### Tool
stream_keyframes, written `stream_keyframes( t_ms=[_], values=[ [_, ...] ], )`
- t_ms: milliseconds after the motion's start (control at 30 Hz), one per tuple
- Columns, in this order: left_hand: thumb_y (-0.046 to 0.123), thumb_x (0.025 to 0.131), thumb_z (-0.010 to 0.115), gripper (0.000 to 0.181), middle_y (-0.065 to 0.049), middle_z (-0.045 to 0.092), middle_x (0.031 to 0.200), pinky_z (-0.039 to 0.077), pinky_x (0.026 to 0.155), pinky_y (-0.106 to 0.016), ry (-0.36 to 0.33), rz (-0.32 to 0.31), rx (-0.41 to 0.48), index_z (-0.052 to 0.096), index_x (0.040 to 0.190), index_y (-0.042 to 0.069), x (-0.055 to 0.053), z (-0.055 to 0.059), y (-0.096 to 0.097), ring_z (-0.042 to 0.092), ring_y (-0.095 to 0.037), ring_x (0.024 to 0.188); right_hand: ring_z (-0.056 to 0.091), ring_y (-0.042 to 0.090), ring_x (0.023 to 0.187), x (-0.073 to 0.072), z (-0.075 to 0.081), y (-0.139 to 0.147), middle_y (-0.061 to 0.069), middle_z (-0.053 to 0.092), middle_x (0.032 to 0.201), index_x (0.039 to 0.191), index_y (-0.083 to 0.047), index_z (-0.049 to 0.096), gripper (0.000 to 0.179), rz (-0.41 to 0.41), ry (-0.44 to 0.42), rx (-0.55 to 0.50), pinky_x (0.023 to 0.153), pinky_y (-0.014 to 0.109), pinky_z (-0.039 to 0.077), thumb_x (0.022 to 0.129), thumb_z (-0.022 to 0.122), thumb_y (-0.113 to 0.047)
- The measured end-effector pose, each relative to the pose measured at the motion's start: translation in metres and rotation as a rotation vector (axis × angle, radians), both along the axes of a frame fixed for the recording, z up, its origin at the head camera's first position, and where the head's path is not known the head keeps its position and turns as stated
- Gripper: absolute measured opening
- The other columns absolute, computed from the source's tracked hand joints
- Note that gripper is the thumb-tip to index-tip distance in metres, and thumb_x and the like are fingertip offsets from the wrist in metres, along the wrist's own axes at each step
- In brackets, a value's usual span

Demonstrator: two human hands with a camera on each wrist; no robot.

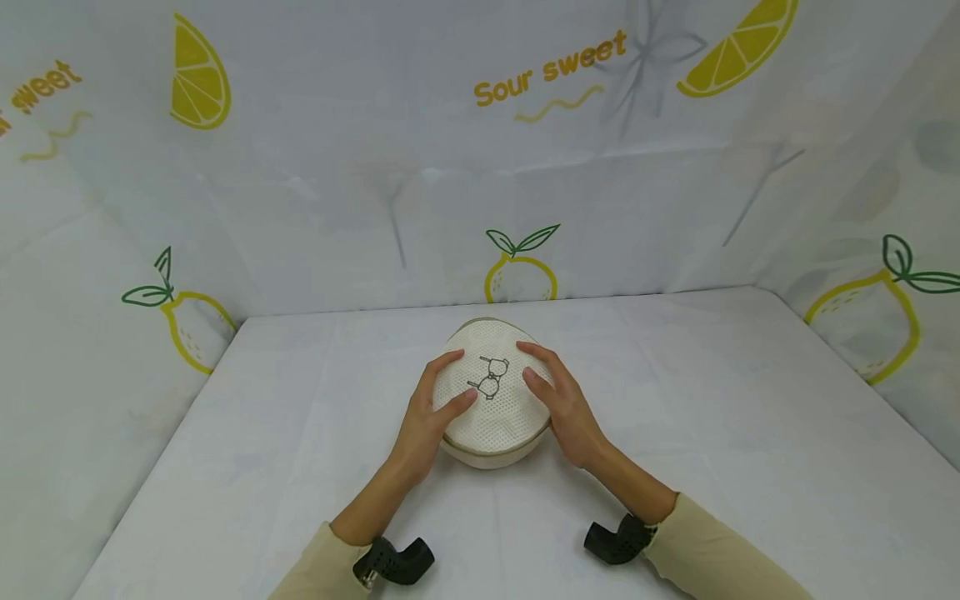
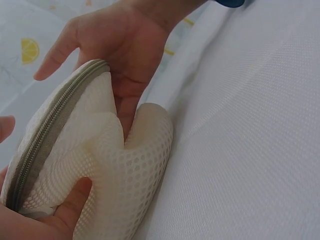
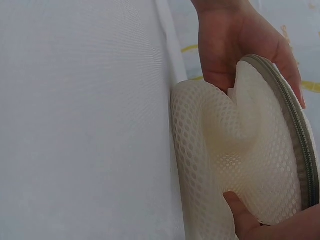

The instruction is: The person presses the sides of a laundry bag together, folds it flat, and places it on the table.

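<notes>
A cream mesh laundry bag (image 1: 495, 429), round with a small line drawing on its top, stands on the white table between both hands. My left hand (image 1: 426, 421) grips its left side, thumb lying over the top. On the opposite side my right hand (image 1: 576, 417) holds it, thumb and a finger over the top face. The left wrist view shows an olive zipper (image 2: 55, 117) running round the rim, closed along the part that shows. Fingers (image 3: 240, 212) of both hands press into the soft mesh wall, which folds inward.
The white table (image 1: 712, 400) spreads around the bag. A white curtain (image 1: 315, 208) with lemon prints hangs behind it and along both sides. A black wrist mount (image 1: 405, 562) is strapped on the left wrist, another (image 1: 615, 542) on the right.
</notes>
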State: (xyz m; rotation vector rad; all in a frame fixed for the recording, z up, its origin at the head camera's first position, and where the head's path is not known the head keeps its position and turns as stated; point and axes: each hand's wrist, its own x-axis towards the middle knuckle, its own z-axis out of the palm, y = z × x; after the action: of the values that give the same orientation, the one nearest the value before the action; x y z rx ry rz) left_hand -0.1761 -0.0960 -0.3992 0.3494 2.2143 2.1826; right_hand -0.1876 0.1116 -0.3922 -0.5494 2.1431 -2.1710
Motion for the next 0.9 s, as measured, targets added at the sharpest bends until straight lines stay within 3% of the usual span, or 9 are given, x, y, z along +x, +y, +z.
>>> stream_keyframes(
  t_ms=[267, 900],
  values=[
    [0.030, 0.091, 0.066, 0.055, 0.003, 0.030, 0.149, 0.019, 0.112, -0.043, -0.001, 0.017, -0.003, 0.041, 0.140, 0.029, -0.0007, -0.0013, -0.0005, 0.025, -0.016, 0.137, 0.016, 0.019, 0.142, -0.0002, -0.0040, -0.0002, 0.003, 0.028, 0.152, 0.143, -0.016, 0.041, 0.047, -0.033, 0.021, 0.053, 0.113, 0.050, 0.012, 0.099, 0.047, -0.031],
    [0.025, 0.091, 0.067, 0.048, 0.000, 0.036, 0.147, 0.019, 0.113, -0.042, -0.019, 0.035, 0.041, 0.050, 0.136, 0.020, -0.0023, -0.0061, -0.0005, 0.026, -0.016, 0.138, 0.017, 0.022, 0.142, -0.0008, -0.0100, 0.0009, 0.003, 0.031, 0.151, 0.142, -0.019, 0.043, 0.046, -0.064, 0.049, 0.179, 0.112, 0.054, 0.009, 0.099, 0.046, -0.036]
  ],
)
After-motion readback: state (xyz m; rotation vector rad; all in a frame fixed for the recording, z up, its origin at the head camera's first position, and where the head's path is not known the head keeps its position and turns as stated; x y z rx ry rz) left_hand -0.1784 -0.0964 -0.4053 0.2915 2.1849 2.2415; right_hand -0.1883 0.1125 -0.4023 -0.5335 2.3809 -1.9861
